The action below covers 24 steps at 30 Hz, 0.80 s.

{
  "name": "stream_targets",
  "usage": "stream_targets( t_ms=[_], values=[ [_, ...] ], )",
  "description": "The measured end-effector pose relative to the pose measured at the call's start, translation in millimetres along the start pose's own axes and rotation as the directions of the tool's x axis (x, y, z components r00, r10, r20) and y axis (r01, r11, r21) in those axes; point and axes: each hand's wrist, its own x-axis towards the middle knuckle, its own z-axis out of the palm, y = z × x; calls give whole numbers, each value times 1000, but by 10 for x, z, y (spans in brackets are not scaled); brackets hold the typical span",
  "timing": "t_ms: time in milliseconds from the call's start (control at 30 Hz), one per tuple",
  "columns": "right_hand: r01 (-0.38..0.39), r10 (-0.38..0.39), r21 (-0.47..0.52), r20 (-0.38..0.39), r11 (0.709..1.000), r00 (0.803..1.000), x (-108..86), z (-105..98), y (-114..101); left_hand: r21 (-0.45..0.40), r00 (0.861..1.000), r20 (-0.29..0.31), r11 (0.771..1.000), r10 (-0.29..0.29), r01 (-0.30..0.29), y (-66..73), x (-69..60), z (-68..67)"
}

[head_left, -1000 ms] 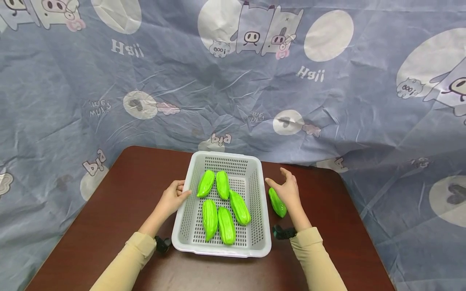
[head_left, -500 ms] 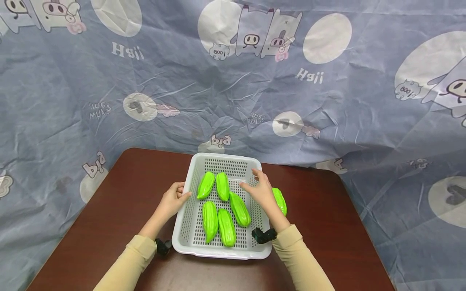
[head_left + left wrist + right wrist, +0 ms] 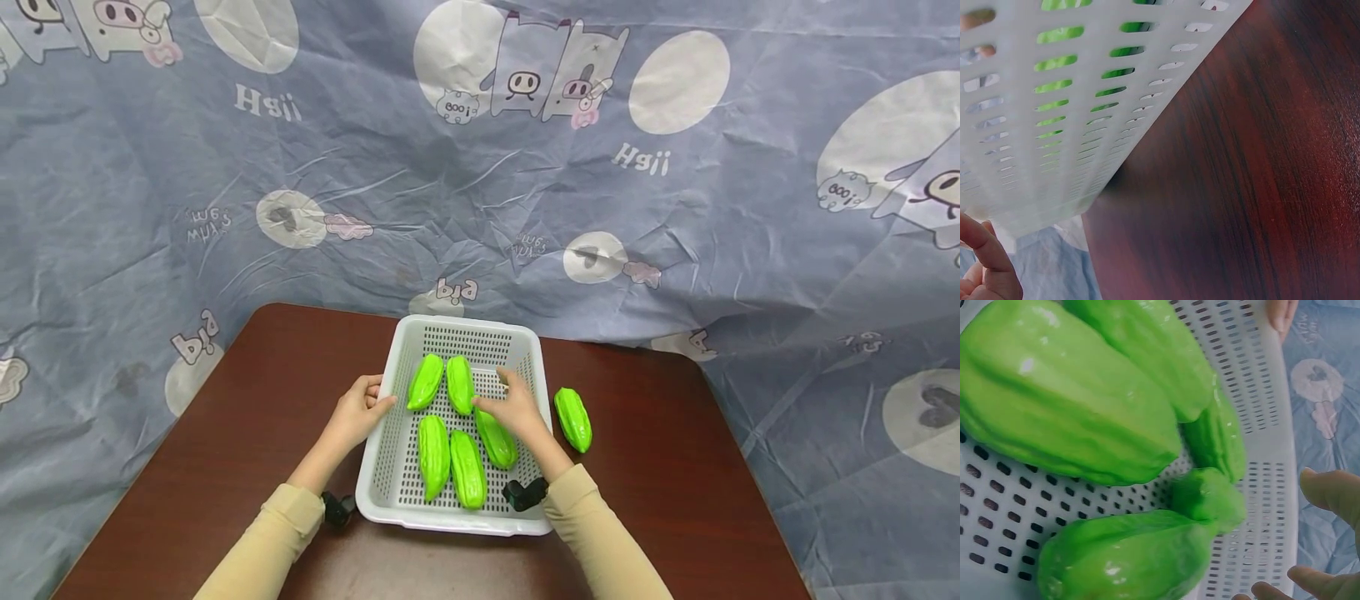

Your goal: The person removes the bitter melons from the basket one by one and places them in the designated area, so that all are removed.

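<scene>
Fingers of right hand spread apart, empty, over basket; its side is gripped by left hand. Five green gourds are already contained; one loose gourd is left outside, on the table.

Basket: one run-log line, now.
left hand grips perforated basket | right hand hovers over basket, empty | five ribbed green vegetables inside | sixth vegetable on table, right of basket

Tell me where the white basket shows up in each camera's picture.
Head: white basket, just below the centre, on the table.
Left wrist: its slotted wall fills the upper left.
Right wrist: left and middle, partly hidden by green vegetables.
Shared landmark: the blue cloth, seen beyond the basket in all three.
</scene>
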Motion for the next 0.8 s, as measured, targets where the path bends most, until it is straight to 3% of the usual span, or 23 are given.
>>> stream_targets(
  t_ms=[400,800],
  values=[
    [-82,86,-102,42,991,995,24,127,87,-1,1000,-2,1000,8,-8,11,-15,-6],
    [-85,107,-161,134,983,985,4,147,137,10,1000,-4,1000,13,-13,16,-15,-2]
  ],
)
